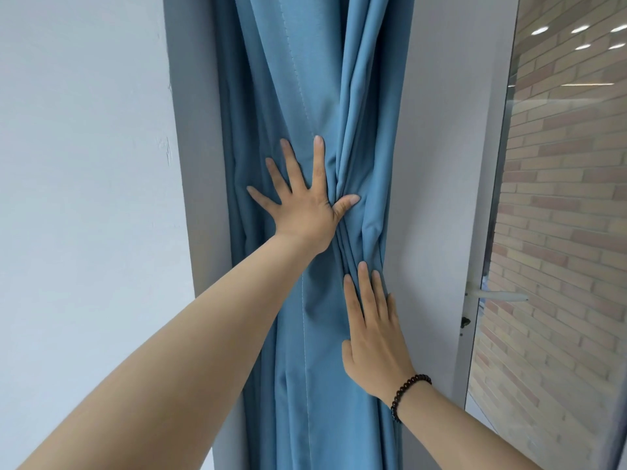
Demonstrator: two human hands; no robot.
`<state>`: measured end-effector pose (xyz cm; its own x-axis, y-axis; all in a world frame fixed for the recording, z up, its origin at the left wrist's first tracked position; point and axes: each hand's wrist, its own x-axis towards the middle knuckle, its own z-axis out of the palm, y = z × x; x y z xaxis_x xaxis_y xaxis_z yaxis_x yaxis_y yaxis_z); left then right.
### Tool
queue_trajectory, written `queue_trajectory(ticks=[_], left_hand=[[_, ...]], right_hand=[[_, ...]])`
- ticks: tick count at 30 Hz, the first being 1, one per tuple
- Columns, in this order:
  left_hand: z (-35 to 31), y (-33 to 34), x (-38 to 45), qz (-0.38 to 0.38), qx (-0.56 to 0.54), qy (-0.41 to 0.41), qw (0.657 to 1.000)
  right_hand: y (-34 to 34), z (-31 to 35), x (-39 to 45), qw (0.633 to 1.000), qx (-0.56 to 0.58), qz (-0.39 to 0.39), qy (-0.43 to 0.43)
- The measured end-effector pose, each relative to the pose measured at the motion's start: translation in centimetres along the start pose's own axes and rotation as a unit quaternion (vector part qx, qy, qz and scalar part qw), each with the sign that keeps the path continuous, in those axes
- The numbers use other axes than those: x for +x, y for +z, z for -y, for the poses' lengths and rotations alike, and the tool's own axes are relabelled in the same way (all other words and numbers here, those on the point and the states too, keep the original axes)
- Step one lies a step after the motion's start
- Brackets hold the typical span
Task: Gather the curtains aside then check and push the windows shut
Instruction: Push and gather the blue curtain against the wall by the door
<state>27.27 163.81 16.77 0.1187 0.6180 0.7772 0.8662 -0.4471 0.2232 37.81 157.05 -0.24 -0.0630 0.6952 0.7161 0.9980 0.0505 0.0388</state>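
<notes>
The left hand (303, 201) presses with spread, straight fingers on the bunched blue curtain (305, 96). The right hand (371, 329) lies flat lower on its folds, beside the white window frame (441, 164).

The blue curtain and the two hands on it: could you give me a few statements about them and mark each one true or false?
1. The blue curtain is bunched into folds beside the white wall. True.
2. The left hand is a closed fist. False: its fingers are spread flat on the fabric.
3. The right hand wears a dark bead bracelet at the wrist. True.
4. The right hand grips the window handle. False: it presses the curtain, apart from the handle.
5. Trees show through the glass. False: a brick wall shows.
</notes>
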Motion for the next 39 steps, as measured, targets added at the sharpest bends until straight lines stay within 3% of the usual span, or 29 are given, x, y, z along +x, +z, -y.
queue_trajectory(ticks=[8, 16, 24, 39], left_hand=[[2.5, 0.6, 1.7, -0.037, 0.084, -0.056, 0.994], [3.8, 0.9, 2.0, -0.025, 0.074, -0.041, 0.996], [4.8, 2.3, 0.2, -0.092, -0.085, 0.022, 0.992], [5.1, 3.3, -1.0, -0.109, -0.138, 0.016, 0.984]], right_hand=[[1.9, 0.5, 0.1, 0.998, 0.016, 0.027, -0.057], [0.1, -1.3, 3.9, 0.996, 0.031, -0.051, -0.071], [-2.1, -2.3, 8.1, 0.982, 0.054, -0.100, -0.149], [-6.4, -2.6, 15.8, 0.937, 0.010, -0.230, -0.263]])
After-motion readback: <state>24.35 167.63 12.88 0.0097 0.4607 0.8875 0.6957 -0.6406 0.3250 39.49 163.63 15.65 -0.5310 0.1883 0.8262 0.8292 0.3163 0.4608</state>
